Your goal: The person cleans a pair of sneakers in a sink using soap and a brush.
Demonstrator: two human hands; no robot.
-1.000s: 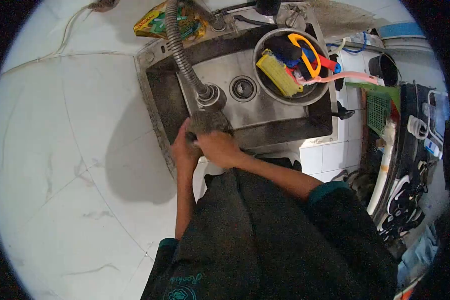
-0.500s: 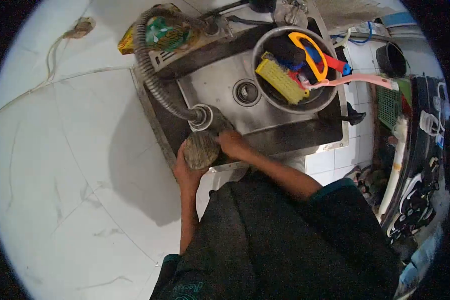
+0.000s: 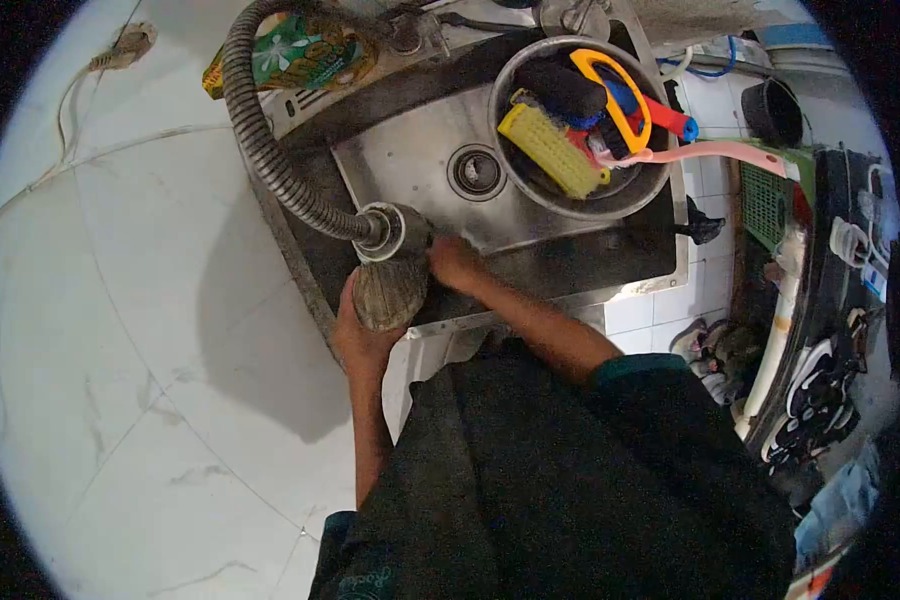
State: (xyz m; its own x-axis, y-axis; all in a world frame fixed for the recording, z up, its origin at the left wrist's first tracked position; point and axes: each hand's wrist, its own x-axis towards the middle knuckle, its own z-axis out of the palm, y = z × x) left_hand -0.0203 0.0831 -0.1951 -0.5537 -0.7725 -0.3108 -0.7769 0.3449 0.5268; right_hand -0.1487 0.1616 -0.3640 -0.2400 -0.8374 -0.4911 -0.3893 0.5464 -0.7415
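My left hand (image 3: 360,335) is wrapped round a round, grey-brown piece with wood-like grain (image 3: 392,295), holding it tilted at the near edge of the sink (image 3: 400,150). Right above it hangs the faucet head (image 3: 382,230) on a ribbed flexible metal hose (image 3: 260,145), hiding the piece's far side. My right hand (image 3: 456,265) is closed beside the piece, just right of the faucet head. Whatever its fingers hold, if anything, is hidden. I see no clear water stream.
A metal basin (image 3: 630,205) at the sink's right holds a yellow bristled scrubber (image 3: 555,150), an orange handle (image 3: 620,105) and a pink-handled tool (image 3: 720,150). A green and yellow packet (image 3: 305,50) lies behind the sink. White marbled tiles (image 3: 100,330) spread leftward. Shoes (image 3: 705,345) stand at right.
The view has shifted slightly, moving the sink left and up. The round piece has tilted in my left hand, showing its grained side differently. My right hand stays close beside it.
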